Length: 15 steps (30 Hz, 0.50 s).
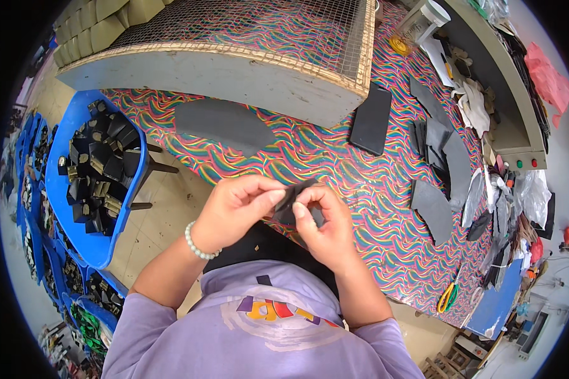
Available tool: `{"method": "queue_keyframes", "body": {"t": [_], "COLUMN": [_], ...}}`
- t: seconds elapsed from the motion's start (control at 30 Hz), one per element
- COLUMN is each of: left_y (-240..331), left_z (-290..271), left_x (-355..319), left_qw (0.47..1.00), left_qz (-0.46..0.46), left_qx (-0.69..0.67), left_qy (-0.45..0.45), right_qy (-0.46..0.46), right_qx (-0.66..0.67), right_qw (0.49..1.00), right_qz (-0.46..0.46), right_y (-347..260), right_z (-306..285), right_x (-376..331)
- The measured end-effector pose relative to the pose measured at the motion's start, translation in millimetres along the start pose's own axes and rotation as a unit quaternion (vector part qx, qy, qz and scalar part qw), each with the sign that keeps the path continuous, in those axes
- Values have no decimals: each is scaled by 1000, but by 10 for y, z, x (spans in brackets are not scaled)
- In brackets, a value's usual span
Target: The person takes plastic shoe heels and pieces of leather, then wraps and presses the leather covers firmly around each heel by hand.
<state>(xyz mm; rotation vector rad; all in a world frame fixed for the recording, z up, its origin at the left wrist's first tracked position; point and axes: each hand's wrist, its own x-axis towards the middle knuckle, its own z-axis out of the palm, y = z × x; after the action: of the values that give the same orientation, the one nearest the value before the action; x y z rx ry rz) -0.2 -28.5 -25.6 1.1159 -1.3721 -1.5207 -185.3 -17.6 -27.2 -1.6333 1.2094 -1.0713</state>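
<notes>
Both hands are in front of my body at the table's near edge, pinching a small dark, thin, flexible piece (291, 199) between them. My left hand (239, 207), with a beaded bracelet on its wrist, grips the piece's left side between thumb and fingertips. The right side is caught between the thumb and bent fingers of my right hand (325, 226). Folds show in the piece, and the fingers partly cover it, so its full shape is hidden. Beyond my hands, a flat dark grey sheet (224, 126) lies on the patterned tablecloth (310, 167).
A wooden frame (234, 79) with wire mesh crosses the far side. At left, a blue tray (60, 170) holds many black parts. A black phone (371, 120), several grey cut pieces (433, 208), yellow-handled scissors (447, 297) and a clear jar (417, 25) lie or stand rightward.
</notes>
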Motion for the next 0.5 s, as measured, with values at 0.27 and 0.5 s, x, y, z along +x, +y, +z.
{"method": "queue_keyframes", "body": {"t": [0.27,0.5], "left_y": [-80,-143], "left_z": [219,-117], "left_x": [-27,67], "left_qw": [989,959], "left_qz": [-16,-28], "left_qx": [-137,-229], "left_qy": [58,167], "right_qy": [75,281], "right_qx": [17,361], "right_qw": [997,886], "right_qz": [13,71], "right_y": [-30,235], "right_z": [86,-375], "right_x": [-42,-196]}}
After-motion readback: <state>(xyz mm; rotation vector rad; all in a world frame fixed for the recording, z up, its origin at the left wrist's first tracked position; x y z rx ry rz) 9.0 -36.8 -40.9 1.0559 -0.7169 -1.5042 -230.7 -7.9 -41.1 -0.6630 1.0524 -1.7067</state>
